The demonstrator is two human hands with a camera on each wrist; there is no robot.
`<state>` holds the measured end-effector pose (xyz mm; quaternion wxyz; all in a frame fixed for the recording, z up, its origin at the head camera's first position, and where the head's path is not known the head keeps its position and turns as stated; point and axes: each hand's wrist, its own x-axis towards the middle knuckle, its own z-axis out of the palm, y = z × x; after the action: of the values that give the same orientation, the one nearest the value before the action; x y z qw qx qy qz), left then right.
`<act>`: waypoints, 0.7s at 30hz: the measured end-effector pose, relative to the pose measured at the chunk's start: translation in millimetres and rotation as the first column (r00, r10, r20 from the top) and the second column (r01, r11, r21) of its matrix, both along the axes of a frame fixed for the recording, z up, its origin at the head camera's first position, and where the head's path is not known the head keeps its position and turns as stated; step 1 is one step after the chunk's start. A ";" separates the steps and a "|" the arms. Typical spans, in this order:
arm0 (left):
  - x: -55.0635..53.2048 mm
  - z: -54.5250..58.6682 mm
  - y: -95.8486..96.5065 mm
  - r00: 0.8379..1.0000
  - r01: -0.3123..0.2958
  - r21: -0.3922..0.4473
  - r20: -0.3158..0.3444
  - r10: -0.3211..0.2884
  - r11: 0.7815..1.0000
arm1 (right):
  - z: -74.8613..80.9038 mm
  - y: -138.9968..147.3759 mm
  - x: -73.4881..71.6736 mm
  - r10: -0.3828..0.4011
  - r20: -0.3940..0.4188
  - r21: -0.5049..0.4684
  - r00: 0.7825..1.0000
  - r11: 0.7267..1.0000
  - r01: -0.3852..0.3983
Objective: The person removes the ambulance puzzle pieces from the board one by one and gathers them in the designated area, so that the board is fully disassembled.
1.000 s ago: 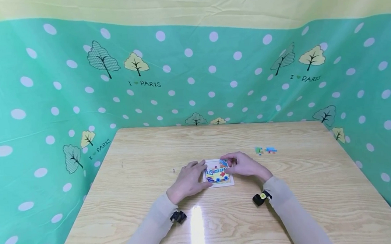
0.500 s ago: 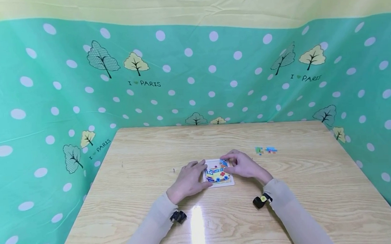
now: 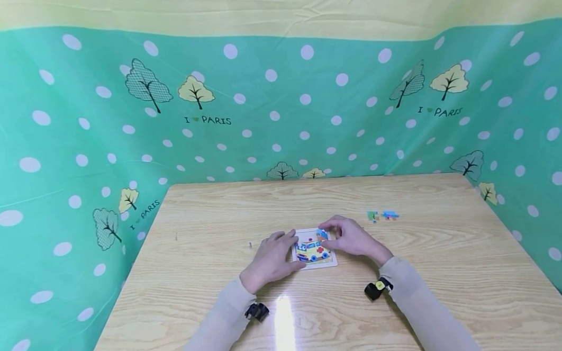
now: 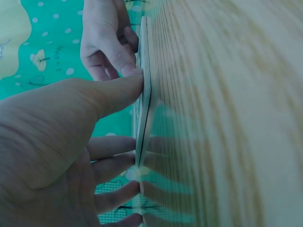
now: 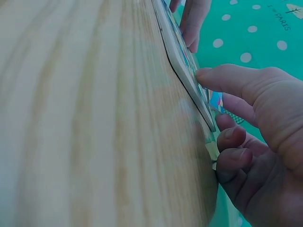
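Note:
A small white-framed jigsaw puzzle tray (image 3: 320, 267) with a yellow ambulance picture lies on the table. My left hand (image 3: 272, 258) spans its left side, the thumb at the near edge and the fingers by the far left corner. In the left wrist view that thumb (image 4: 125, 87) presses the tray's edge while the other fingers stretch out fairly straight. At the far right corner my right hand (image 3: 351, 237) pinches a blue and orange puzzle piece (image 3: 322, 235) between thumb and index finger. The right wrist view shows the thumb (image 5: 222, 78) low over the tray, the other fingers curled.
Beyond the right hand lie loose puzzle pieces, a green one (image 3: 372, 216) and a blue and pink one (image 3: 390, 216). A tiny dark object (image 3: 250, 245) is left of the left hand. The wooden table (image 3: 216, 210) ends at a dotted green curtain (image 3: 258, 108).
My right hand has shifted slightly, its thumb and index finger a little farther apart, and more of the corner piece shows. The left hand keeps its place on the tray.

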<state>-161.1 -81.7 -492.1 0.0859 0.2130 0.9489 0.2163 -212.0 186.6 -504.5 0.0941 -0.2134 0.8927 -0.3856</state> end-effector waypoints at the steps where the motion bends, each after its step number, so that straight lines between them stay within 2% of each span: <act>1: 0.0 0.1 0.0 1.000 0.000 -0.001 0.000 0.000 1.000 | 0.3 0.1 0.0 0.000 0.000 -0.002 1.000 1.000 0.000; 11: -0.1 -0.6 0.2 1.000 0.005 -0.007 -0.004 -0.005 1.000 | 2.5 4.1 1.7 -0.029 -0.003 0.012 1.000 1.000 0.029; 21: 0.0 -1.9 -0.2 1.000 0.018 -0.006 -0.019 -0.018 1.000 | -0.7 12.7 0.9 -0.071 0.006 -0.016 0.997 0.997 0.071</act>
<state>-161.1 -81.9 -494.1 0.0793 0.2233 0.9484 0.2105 -211.1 199.3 -505.2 0.0812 -0.1811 0.8964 -0.3963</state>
